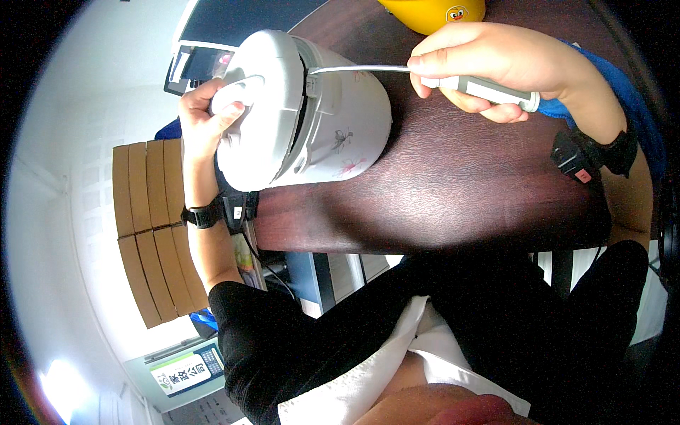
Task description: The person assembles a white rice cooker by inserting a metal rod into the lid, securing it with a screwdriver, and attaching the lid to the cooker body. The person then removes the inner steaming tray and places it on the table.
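At a dark table (460, 191), white lidded container (354, 120)
Left hand (202, 117) grips the lid knob (249, 91); right hand (482, 64) clasps a slim tool (489, 91).

Single head-worn fisheye view, upright, looking steeply down at close range past the white collar (464, 372) to the surface (482, 184). The surface's near edge crosses just below mid-frame; its far part runs out at the top. Left hand (203, 119) and right hand (489, 60) both fall within coverage.

Dark table (460, 188); white wall (138, 85)
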`<state>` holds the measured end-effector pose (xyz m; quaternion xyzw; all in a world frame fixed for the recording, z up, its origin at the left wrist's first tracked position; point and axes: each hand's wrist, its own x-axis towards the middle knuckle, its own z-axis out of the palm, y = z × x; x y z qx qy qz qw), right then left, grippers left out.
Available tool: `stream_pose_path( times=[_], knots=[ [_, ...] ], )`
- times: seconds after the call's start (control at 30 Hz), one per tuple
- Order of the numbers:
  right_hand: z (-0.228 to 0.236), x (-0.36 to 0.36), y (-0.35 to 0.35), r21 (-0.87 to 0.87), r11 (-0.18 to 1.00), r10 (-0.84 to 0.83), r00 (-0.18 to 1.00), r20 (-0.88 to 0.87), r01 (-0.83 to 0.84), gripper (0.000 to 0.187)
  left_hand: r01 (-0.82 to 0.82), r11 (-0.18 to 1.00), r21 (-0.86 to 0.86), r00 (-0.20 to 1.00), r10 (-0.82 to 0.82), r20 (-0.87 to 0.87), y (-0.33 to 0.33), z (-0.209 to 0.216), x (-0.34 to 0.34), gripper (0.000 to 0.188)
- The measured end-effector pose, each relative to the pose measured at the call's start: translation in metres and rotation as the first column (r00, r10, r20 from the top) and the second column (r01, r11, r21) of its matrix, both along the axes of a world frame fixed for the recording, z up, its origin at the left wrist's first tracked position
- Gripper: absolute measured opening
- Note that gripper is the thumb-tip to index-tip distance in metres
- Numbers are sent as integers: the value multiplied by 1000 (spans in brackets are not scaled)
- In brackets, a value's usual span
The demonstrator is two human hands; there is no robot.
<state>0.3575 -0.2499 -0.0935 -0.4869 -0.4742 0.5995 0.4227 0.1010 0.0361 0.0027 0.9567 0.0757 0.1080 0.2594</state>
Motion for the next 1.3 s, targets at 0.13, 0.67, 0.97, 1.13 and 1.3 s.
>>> stream_pose_path(
  times=[0.13, 0.67, 0.97, 1.13, 1.3],
  knots=[
    [-2, -5, 5, 17, 1000, -14, 997, 74, 13, 30, -11, 992, 123, 1000, 13, -22, -9, -1, 7, 37],
    [-4, -14, 3, 35, 999, 18, 997, 72, -20, 30, -303, 806, 508, 950, 213, 229, -131, -35, -29, 72],
    [-5, -13, 3, 71, 997, 37, 998, 43, -40, 37, -377, 697, 609, 918, 193, 348, -126, -53, -34, 58],
    [-4, -14, 3, 87, 994, 66, 997, 32, -69, 36, -385, 644, 661, 916, 177, 361, -124, -54, -35, 57],
    [10, -27, -3, 186, 978, 90, 996, 8, -90, 30, -401, 745, 533, 886, 166, 433, -127, -41, -45, 51]
  ],
)
